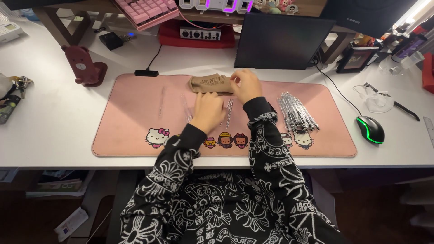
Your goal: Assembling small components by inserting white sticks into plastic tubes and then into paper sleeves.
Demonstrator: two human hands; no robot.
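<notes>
Pens, thin clear ones, lie loose on pink desk mat just beside left hand, which rests flat, fingers spread. Farther back, right hand pinches tan pouch; bigger pen pile sits right.

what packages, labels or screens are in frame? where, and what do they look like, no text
Tan pouch: top middle of pink desk mat, flat, dark print, right hand on its end.
Dark screen: behind mat, black, off.
Digital clock: top edge, white, purple glow.
Framed picture: right of screen, small, black frame.
</notes>
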